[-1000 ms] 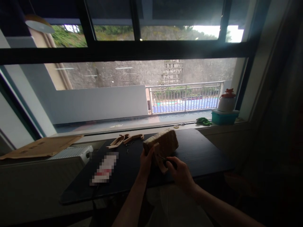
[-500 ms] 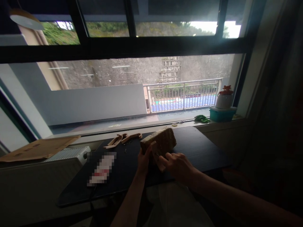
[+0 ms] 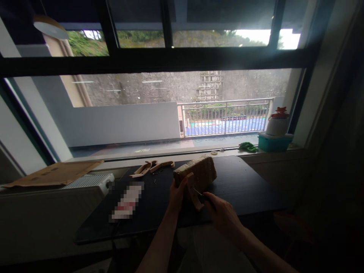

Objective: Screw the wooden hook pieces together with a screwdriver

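A tan wooden block [image 3: 199, 171] with a curved wooden piece [image 3: 193, 193] against its near side rests on the dark table [image 3: 250, 189]. My left hand [image 3: 176, 195] is closed on the curved piece at the block's left end. My right hand [image 3: 222, 212] is closed on a thin dark-handled tool [image 3: 202, 194] whose tip points at the curved piece. Both forearms reach in from the bottom edge.
Loose curved wooden parts [image 3: 152, 167] lie at the table's far edge. A blurred white packet [image 3: 127, 201] lies left of my hands. Cardboard [image 3: 54, 173] covers a white heater [image 3: 91, 179]. On the sill stand a teal box [image 3: 275, 142], a white pot [image 3: 277, 124] and green cloth [image 3: 248, 146].
My right hand had moved up against the curved piece and has now drawn back toward me, so the thin tool shows again. My left hand stays on the piece.
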The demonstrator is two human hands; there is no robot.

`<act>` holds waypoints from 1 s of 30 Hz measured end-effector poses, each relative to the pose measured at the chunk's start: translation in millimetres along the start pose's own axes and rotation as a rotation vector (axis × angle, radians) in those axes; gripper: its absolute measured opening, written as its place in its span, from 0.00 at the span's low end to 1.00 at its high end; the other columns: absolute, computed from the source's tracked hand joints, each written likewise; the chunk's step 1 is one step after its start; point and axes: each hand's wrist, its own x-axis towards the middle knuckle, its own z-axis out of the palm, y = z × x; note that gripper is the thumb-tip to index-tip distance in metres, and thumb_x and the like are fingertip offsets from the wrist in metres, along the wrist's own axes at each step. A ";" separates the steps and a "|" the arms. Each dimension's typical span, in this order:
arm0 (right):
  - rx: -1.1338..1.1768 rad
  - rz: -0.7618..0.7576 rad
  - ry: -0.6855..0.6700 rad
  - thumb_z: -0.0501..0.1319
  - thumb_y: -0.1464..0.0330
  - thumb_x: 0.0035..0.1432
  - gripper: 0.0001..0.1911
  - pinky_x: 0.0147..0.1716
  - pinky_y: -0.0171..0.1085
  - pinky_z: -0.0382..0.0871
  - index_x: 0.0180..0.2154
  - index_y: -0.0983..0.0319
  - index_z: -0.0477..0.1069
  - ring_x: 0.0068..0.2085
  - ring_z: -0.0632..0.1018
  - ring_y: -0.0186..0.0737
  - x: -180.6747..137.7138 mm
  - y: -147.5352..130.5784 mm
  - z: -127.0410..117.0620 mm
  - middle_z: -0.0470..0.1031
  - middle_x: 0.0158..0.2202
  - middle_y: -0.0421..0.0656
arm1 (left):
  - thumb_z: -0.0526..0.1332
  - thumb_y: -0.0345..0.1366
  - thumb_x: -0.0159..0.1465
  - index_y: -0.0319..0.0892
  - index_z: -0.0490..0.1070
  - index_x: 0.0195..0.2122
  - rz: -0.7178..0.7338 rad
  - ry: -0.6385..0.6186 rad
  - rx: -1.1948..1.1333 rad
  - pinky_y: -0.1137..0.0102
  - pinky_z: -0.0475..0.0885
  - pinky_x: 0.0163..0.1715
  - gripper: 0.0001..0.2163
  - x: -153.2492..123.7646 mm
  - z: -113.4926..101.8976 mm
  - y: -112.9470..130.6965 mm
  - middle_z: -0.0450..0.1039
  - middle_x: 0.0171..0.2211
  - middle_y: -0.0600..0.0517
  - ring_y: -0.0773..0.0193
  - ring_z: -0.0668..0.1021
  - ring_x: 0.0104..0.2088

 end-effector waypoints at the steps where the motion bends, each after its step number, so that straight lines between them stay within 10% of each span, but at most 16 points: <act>1: 0.050 0.034 0.010 0.49 0.65 0.63 0.20 0.44 0.38 0.66 0.53 0.63 0.68 0.47 0.76 0.45 -0.4 3.7 1.8 0.76 0.48 0.48 | 0.59 0.38 0.65 0.39 0.66 0.50 0.001 0.001 -0.004 0.60 0.73 0.40 0.14 0.1 0.2 0.1 0.69 0.47 0.47 0.58 0.75 0.42; 20: 0.094 0.269 -0.047 0.45 0.66 0.64 0.17 0.35 0.36 0.64 0.40 0.63 0.72 0.37 0.78 0.43 -11.0 -4.8 21.2 0.78 0.34 0.48 | 0.59 0.39 0.65 0.39 0.66 0.50 0.015 -0.009 -0.074 0.59 0.73 0.40 0.14 -1.3 4.3 1.7 0.69 0.47 0.47 0.58 0.75 0.42; 30: 0.390 0.179 0.055 0.47 0.59 0.58 0.19 0.31 0.35 0.68 0.32 0.63 0.70 0.32 0.75 0.40 16.3 50.7 -9.2 0.75 0.30 0.45 | 0.59 0.38 0.65 0.39 0.67 0.49 0.009 0.029 -0.058 0.60 0.73 0.40 0.13 -1.1 2.1 1.1 0.69 0.47 0.47 0.59 0.75 0.42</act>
